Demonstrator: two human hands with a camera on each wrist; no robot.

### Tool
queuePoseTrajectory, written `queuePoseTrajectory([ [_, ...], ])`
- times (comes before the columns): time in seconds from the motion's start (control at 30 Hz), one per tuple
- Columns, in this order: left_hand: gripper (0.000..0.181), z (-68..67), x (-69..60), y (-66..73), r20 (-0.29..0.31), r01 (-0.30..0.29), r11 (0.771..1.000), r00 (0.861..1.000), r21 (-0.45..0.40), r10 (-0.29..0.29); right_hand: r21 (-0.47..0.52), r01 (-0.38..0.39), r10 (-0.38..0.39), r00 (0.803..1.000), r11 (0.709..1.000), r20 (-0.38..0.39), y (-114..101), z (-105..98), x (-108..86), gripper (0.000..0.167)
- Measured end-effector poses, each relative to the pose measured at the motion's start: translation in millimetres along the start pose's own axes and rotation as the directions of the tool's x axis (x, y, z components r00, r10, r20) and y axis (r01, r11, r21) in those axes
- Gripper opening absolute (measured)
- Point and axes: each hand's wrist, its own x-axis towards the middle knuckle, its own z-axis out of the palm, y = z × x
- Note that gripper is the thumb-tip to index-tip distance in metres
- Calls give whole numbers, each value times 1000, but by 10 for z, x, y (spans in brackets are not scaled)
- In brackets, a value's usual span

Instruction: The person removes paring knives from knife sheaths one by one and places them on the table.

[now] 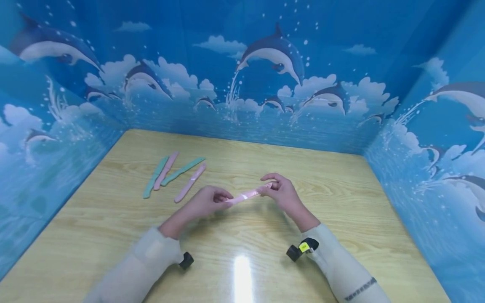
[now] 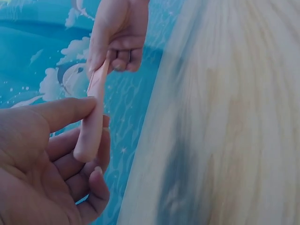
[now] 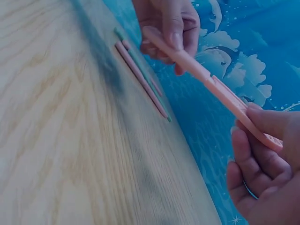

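Note:
A slim pink eyebrow razor [image 1: 246, 195] is held slightly slanted above the table between both hands. My left hand [image 1: 210, 199] pinches its smooth, rounded end with thumb and fingers, as the left wrist view shows on the razor [image 2: 92, 117]. At the other end, my right hand [image 1: 282, 193] pinches the part with small ridges, visible on the razor [image 3: 225, 98] in the right wrist view. A step or seam crosses it midway. Whether a blade is exposed cannot be told.
Left of the hands lie a green razor [image 1: 154, 179], a pink razor [image 1: 166, 170], a second green razor [image 1: 182, 171] and another pink razor [image 1: 190, 182]. The wooden table [image 1: 341, 202] is bounded by dolphin-printed blue walls [image 1: 242, 118]. Each sleeve carries a black wrist device.

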Motion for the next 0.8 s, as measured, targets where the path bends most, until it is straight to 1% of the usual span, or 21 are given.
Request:
queuePoseTrajectory([
  [0.07, 20, 39, -8, 8, 17, -4, 1000, 1000, -4, 5, 47, -7, 7, 1000, 999, -13, -9, 4, 6, 40],
  [0.17, 18, 101, -21, 18, 45, 18, 999, 999, -40, -16, 107, -27, 32, 999, 994, -39, -28, 27, 14, 39],
  [0.3, 18, 190, -25, 37, 73, 40, 996, 997, -76, -34, 188, -27, 42, 996, 982, -79, -54, 76, 34, 30],
  [0.43, 20, 275, -19, 60, 109, 52, 993, 993, -106, -40, 262, -9, 29, 997, 965, -74, -69, 131, 61, 23],
  [0.53, 21, 337, -18, 71, 145, 84, 984, 988, -155, -61, 293, -13, 32, 998, 956, -59, -84, 182, 68, 23],
  [0.6, 20, 379, -14, 71, 160, 100, 977, 985, -189, -69, 298, -12, 29, 998, 954, -52, -92, 220, 72, 27],
  [0.7, 17, 440, -7, 64, 169, 97, 966, 984, -239, -57, 310, -4, 21, 999, 951, -51, -102, 285, 78, 32],
  [0.8, 12, 493, 3, 53, 177, 82, 961, 984, -263, -36, 312, 0, 18, 998, 950, -55, -98, 345, 91, 31],
])
